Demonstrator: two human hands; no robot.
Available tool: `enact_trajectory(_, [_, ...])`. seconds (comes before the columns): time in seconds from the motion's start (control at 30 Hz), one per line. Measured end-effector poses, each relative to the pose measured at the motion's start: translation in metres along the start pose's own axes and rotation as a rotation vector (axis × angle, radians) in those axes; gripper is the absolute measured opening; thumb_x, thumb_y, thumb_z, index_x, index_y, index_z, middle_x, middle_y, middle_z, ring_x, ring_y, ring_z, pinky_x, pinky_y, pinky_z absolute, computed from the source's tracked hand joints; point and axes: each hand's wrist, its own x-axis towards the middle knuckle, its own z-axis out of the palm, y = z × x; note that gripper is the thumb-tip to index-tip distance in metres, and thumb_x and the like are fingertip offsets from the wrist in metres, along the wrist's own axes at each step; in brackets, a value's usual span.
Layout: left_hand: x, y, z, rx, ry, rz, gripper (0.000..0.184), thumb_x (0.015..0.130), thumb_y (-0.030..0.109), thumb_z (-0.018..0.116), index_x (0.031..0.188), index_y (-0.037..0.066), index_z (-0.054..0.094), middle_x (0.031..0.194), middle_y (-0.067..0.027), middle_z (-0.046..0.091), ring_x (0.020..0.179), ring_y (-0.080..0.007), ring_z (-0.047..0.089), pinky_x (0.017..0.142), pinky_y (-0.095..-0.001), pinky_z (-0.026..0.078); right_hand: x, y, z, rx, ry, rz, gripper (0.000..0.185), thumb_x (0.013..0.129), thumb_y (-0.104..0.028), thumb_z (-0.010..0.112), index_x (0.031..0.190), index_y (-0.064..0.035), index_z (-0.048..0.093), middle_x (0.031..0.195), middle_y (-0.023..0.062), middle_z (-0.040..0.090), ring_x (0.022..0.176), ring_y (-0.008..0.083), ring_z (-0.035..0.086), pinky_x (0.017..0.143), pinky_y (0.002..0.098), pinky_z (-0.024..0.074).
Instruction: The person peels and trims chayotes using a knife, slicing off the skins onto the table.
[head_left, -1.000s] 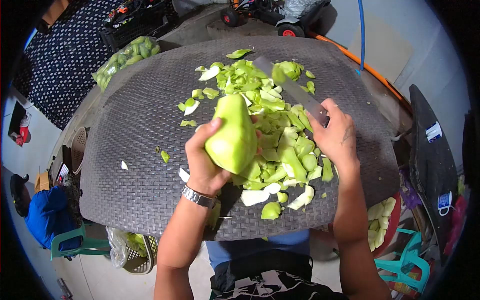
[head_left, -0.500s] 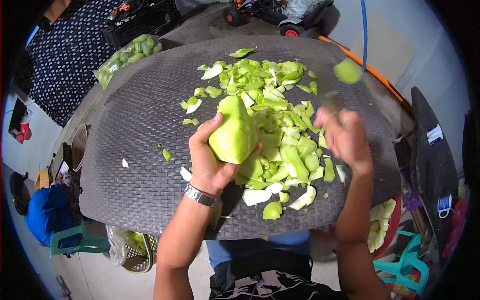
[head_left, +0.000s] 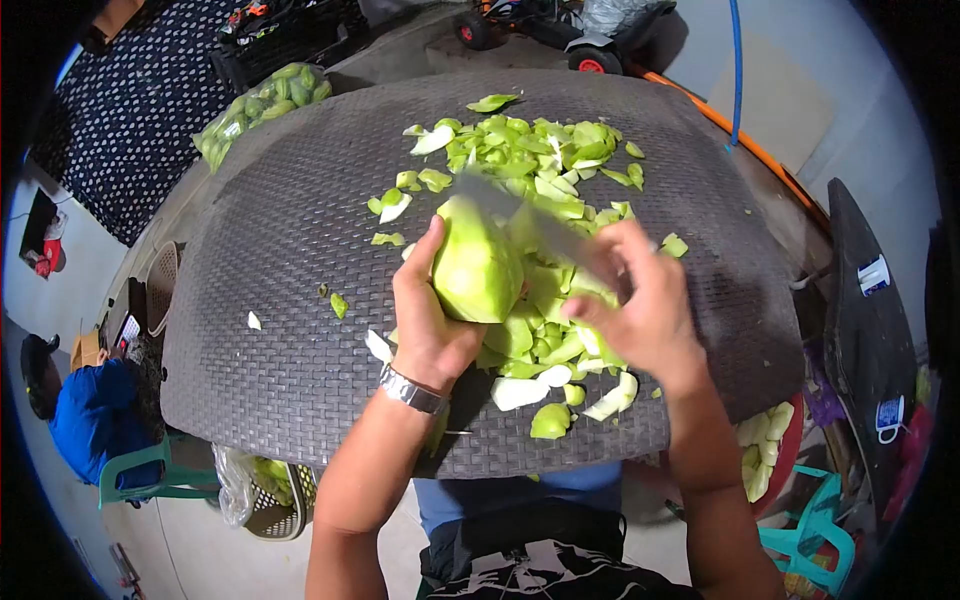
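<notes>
My left hand [head_left: 428, 310], with a metal watch at its wrist, is wrapped round a large pale green chayote [head_left: 478, 268] with peeled, faceted sides. In my right hand [head_left: 645, 305] is a knife [head_left: 545, 232], its blade blurred by motion and reaching left to the chayote's top edge. Whether the blade touches the flesh I cannot tell. Under and beyond both hands spreads a heap of green peelings [head_left: 520, 155], with pale offcuts [head_left: 517, 392] near the table's front edge.
The dark woven-pattern table [head_left: 260, 330] has a bag of green chayotes [head_left: 262, 112] beside its far left edge. A red basin [head_left: 790, 440] holds pale peeled pieces below right. At left, a person in blue [head_left: 105, 415] sits on a green chair [head_left: 150, 475]; a basket [head_left: 283, 515] stands nearby.
My right hand has swung left and down, bringing the knife to the chayote. A green piece flying at upper right is no longer in the air. My left hand keeps its hold.
</notes>
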Motion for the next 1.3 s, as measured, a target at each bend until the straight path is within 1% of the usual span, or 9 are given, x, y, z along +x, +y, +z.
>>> enact_trajectory(0.03, [-0.001, 0.0, -0.001, -0.014, -0.031, -0.014, 0.046, 0.105, 0.048, 0.055, 0.133, 0.012, 0.062, 0.126, -0.0107, 0.069, 0.117, -0.03, 0.066, 0.107, -0.0549, 0.049, -0.003, -0.005, 0.005, -0.076, -0.094, -0.019, 0.081, 0.077, -0.074, 0.078, 0.119, -0.0073, 0.058, 0.081, 0.0126, 0.07, 0.075, 0.027, 0.077, 0.065, 0.0393, 0.0607])
enact_trajectory(0.07, [-0.002, 0.0, -0.001, -0.027, -0.063, -0.03, 0.046, 0.105, 0.048, 0.057, 0.132, 0.01, 0.062, 0.123, -0.0114, 0.07, 0.113, -0.0292, 0.068, 0.103, -0.0521, 0.052, -0.006, -0.003, 0.014, -0.173, -0.035, -0.227, 0.096, 0.076, -0.081, 0.072, 0.137, -0.0082, 0.056, 0.085, 0.0134, 0.07, 0.072, 0.0292, 0.076, 0.065, 0.0417, 0.0621])
enact_trajectory(0.13, [-0.005, 0.001, 0.001, -0.055, -0.129, -0.058, 0.047, 0.104, 0.047, 0.06, 0.128, 0.008, 0.063, 0.118, -0.0128, 0.071, 0.106, -0.0275, 0.071, 0.096, -0.0466, 0.058, -0.011, -0.019, 0.015, -0.221, -0.161, -0.234, 0.11, 0.07, -0.082, 0.074, 0.15, -0.0088, 0.054, 0.096, 0.0143, 0.071, 0.082, 0.0343, 0.076, 0.076, 0.0429, 0.0617])
enact_trajectory(0.23, [-0.007, -0.003, 0.011, -0.011, -0.053, 0.009, 0.052, 0.104, 0.051, 0.055, 0.127, 0.005, 0.063, 0.114, -0.0155, 0.071, 0.104, -0.0297, 0.072, 0.095, -0.0452, 0.059, -0.014, -0.024, 0.024, -0.307, -0.156, -0.313, 0.112, 0.073, -0.083, 0.069, 0.156, -0.0105, 0.05, 0.093, 0.0129, 0.069, 0.075, 0.0286, 0.074, 0.068, 0.0393, 0.0617])
enact_trajectory(0.4, [-0.011, -0.004, 0.011, -0.068, -0.17, -0.06, 0.054, 0.105, 0.052, 0.053, 0.126, 0.003, 0.063, 0.113, -0.0167, 0.071, 0.104, -0.0312, 0.071, 0.094, -0.0465, 0.059, -0.012, -0.021, 0.03, -0.35, -0.087, -0.364, 0.113, 0.072, -0.086, 0.067, 0.156, -0.0125, 0.051, 0.084, 0.0092, 0.062, 0.064, 0.0256, 0.069, 0.061, 0.0377, 0.0597])
enact_trajectory(0.63, [-0.011, -0.007, 0.014, -0.105, -0.153, -0.068, 0.053, 0.104, 0.049, 0.055, 0.126, 0.002, 0.063, 0.113, -0.0178, 0.071, 0.103, -0.0324, 0.072, 0.095, -0.048, 0.059, -0.013, -0.022, 0.03, -0.372, -0.056, -0.39, 0.109, 0.072, -0.086, 0.066, 0.153, -0.0138, 0.056, 0.076, 0.0047, 0.047, 0.057, 0.0211, 0.058, 0.057, 0.0366, 0.0555])
enact_trajectory(0.93, [-0.009, -0.008, 0.011, -0.093, -0.157, -0.091, 0.05, 0.105, 0.046, 0.055, 0.127, 0.002, 0.063, 0.113, -0.0179, 0.072, 0.1, -0.0305, 0.073, 0.092, -0.0453, 0.06, -0.011, -0.02, 0.033, -0.317, -0.016, -0.408, 0.106, 0.073, -0.084, 0.068, 0.153, -0.0159, 0.057, 0.076, 0.0039, 0.044, 0.056, 0.0209, 0.055, 0.056, 0.0366, 0.0544])
enact_trajectory(1.13, [-0.012, -0.007, 0.013, -0.037, -0.156, -0.074, 0.048, 0.107, 0.045, 0.053, 0.129, 0.003, 0.063, 0.115, -0.0168, 0.073, 0.101, -0.0288, 0.074, 0.091, -0.0437, 0.061, -0.01, -0.015, 0.021, -0.384, -0.096, -0.396, 0.098, 0.075, -0.08, 0.069, 0.151, -0.0203, 0.06, 0.076, 0.0035, 0.044, 0.055, 0.0212, 0.055, 0.054, 0.037, 0.0524])
enact_trajectory(1.3, [-0.014, -0.011, 0.014, -0.033, -0.121, -0.037, 0.049, 0.108, 0.044, 0.052, 0.131, 0.003, 0.062, 0.118, -0.0165, 0.073, 0.103, -0.0278, 0.073, 0.095, -0.0433, 0.06, -0.007, -0.02, 0.012, -0.321, -0.199, -0.276, 0.106, 0.078, -0.083, 0.064, 0.156, -0.0126, 0.051, 0.09, 0.0106, 0.063, 0.07, 0.0289, 0.07, 0.063, 0.0393, 0.0594])
